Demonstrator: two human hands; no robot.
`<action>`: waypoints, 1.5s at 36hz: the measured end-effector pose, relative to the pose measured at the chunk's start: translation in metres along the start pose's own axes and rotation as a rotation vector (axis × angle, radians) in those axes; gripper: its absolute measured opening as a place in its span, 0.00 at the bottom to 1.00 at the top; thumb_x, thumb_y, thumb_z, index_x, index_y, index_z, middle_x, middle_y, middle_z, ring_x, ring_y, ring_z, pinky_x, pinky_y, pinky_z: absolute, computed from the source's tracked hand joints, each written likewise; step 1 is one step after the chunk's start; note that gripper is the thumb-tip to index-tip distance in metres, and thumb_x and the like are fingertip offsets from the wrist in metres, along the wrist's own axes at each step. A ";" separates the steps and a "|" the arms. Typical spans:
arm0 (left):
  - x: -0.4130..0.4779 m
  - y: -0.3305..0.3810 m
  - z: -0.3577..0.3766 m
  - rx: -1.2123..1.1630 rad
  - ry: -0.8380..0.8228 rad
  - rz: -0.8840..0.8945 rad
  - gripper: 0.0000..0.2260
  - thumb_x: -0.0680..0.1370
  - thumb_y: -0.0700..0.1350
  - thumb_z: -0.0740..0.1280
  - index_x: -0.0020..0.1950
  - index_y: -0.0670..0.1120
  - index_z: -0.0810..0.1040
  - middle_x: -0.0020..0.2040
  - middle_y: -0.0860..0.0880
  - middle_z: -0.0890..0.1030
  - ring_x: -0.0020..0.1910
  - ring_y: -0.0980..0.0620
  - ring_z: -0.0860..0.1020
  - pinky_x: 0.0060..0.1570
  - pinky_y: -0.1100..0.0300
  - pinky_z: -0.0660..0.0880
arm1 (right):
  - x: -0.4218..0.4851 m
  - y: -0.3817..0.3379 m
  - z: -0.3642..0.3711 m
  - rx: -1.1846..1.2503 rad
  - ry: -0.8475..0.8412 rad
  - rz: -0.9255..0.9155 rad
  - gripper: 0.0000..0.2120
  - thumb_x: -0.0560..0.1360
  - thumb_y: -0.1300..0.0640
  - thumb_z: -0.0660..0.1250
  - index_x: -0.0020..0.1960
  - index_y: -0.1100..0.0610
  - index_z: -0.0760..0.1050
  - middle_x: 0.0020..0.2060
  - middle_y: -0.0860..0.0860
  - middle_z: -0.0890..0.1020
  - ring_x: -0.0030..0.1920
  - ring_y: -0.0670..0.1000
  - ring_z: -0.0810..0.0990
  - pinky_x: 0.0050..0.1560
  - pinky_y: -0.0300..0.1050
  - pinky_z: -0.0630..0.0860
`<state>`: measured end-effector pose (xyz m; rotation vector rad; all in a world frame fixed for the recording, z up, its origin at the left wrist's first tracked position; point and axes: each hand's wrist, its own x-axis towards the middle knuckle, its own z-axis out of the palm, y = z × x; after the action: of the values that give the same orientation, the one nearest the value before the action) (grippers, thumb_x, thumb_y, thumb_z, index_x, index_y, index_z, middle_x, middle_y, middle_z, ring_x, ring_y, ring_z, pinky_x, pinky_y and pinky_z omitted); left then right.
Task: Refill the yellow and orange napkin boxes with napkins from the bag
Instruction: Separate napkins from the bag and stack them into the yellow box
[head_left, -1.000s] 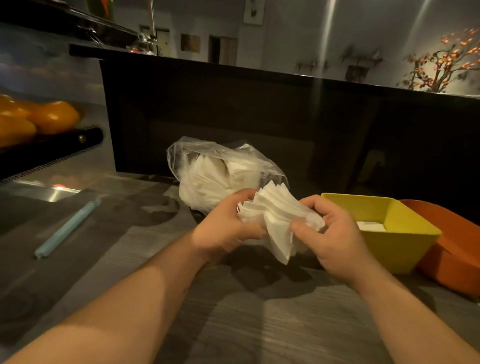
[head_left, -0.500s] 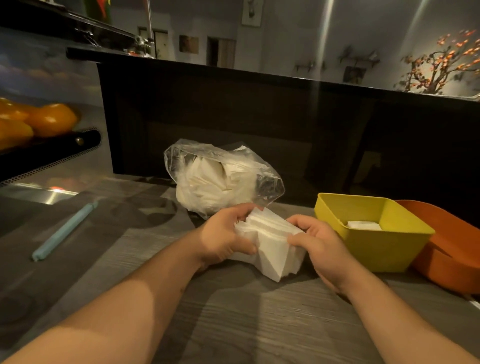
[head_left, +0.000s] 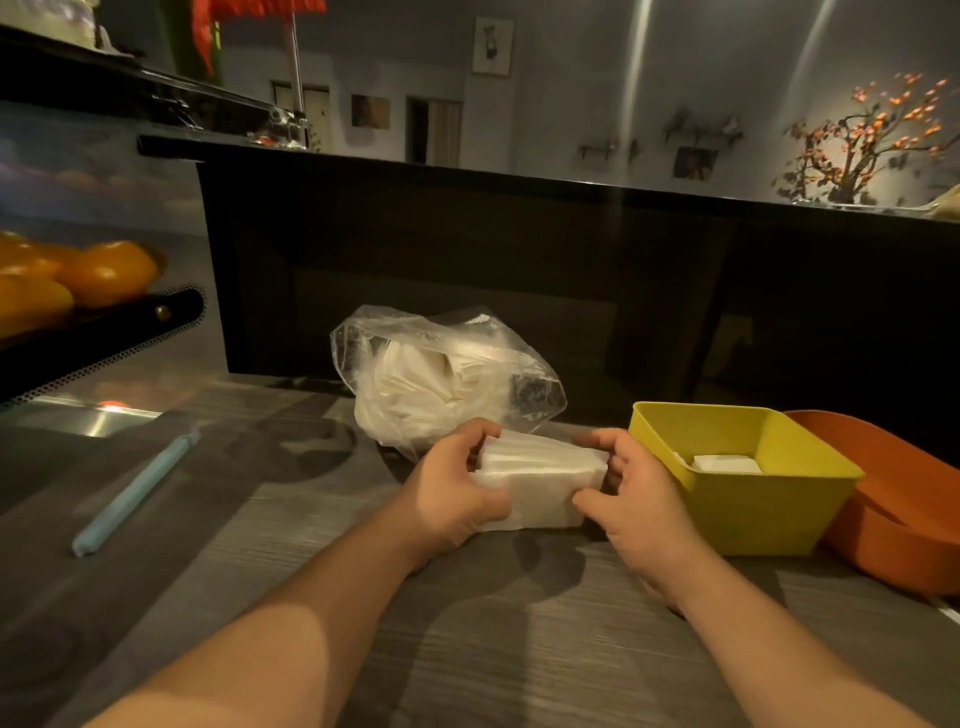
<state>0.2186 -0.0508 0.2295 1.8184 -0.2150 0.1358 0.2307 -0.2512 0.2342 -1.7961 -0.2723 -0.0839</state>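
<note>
Head view: left hand (head_left: 451, 500) and right hand (head_left: 640, 501) clasp a napkin stack (head_left: 540, 480); yellow box (head_left: 753, 517) holds few napkins (head_left: 724, 462).

- The napkin stack (head_left: 540, 486) rests on the counter (head_left: 519, 649), between my left hand (head_left: 452, 499) and my right hand (head_left: 634, 499).
- The napkin bag (head_left: 447, 384) lies just behind the stack, at 11 o'clock.
- A napkin box (head_left: 753, 499) stands at 3 o'clock, and a second box (head_left: 909, 519) is just beside it, farther right.
- A stick (head_left: 135, 491) lies at 9 o'clock, well apart.

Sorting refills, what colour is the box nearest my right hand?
Yellow; the box shows best in the head view.
</note>
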 end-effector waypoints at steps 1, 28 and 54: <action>0.000 -0.001 0.000 0.003 -0.007 -0.008 0.25 0.62 0.38 0.71 0.58 0.50 0.77 0.49 0.44 0.81 0.42 0.56 0.80 0.38 0.64 0.75 | 0.000 0.001 -0.001 -0.002 0.001 0.005 0.26 0.72 0.75 0.69 0.58 0.47 0.74 0.54 0.49 0.83 0.54 0.48 0.83 0.52 0.48 0.83; 0.005 -0.004 0.010 -0.036 0.053 0.004 0.27 0.61 0.37 0.66 0.58 0.56 0.74 0.52 0.44 0.79 0.48 0.50 0.80 0.43 0.60 0.80 | 0.000 0.002 0.017 0.123 0.007 0.040 0.29 0.72 0.75 0.67 0.63 0.48 0.73 0.58 0.49 0.79 0.56 0.50 0.81 0.47 0.44 0.83; -0.002 0.005 0.017 -0.134 0.073 -0.047 0.30 0.67 0.32 0.65 0.62 0.59 0.72 0.51 0.40 0.78 0.43 0.50 0.78 0.43 0.55 0.78 | 0.004 0.007 0.024 0.104 0.066 0.081 0.31 0.71 0.71 0.69 0.66 0.44 0.68 0.59 0.50 0.78 0.59 0.52 0.80 0.56 0.54 0.82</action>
<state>0.2150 -0.0686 0.2289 1.6807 -0.1271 0.1507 0.2342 -0.2289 0.2227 -1.6955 -0.1536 -0.0699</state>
